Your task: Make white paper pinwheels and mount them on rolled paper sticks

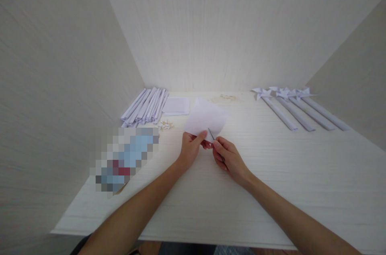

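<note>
My left hand (189,148) pinches the near corner of a white square sheet of paper (205,117), holding it up over the middle of the pale desk (271,174). My right hand (229,156) is closed around a thin dark tool, apparently small scissors (211,134), whose tip meets the paper's lower edge beside my left thumb. Both hands sit close together, nearly touching.
A pile of rolled white paper sticks (146,106) and a stack of white squares (176,106) lie at the back left. Several finished paper pinwheels (286,106) lie at the back right. A blurred-out object (125,156) lies left of my hands. Walls close in on three sides.
</note>
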The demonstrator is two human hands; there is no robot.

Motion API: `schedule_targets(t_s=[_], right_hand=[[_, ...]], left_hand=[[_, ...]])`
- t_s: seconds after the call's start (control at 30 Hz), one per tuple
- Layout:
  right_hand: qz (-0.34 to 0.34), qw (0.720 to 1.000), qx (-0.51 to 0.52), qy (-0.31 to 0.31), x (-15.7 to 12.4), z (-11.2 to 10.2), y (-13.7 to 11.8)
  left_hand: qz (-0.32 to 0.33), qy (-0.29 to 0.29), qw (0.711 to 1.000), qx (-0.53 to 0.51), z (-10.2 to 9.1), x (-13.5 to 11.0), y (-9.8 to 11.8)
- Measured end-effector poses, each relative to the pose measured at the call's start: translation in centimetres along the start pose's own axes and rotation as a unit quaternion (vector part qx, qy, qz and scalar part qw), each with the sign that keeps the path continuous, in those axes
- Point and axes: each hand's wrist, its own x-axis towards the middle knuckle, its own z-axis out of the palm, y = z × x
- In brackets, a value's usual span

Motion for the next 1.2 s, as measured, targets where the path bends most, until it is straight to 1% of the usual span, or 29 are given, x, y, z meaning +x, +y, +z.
schedule_targets(t_s=[0.17,0.5,0.87,1.2], right_hand=[[-0.005,1.0,0.002,-0.004,0.04,-0.19,0.19],[-0.004,1.0,0.007,0.002,0.07,-0.11,0.18],[-0.008,1.0,0.006,0.002,0.0,-0.02,0.1],[-0.006,1.0,0.011,0.006,0.01,-0.12,0.22]], left_hand=[[-0.002,-0.015,1.0,-0.016,-0.01,0.03,-0.06],[-0.008,-0.008,1.0,-0.008,0.11,-0.01,-0.04],[-0.008,-0.027,0.999,-0.031,-0.07,0.0,-0.17],[-0.013,-0.036,0.999,-0.021,-0.05,-0.07,-0.32]])
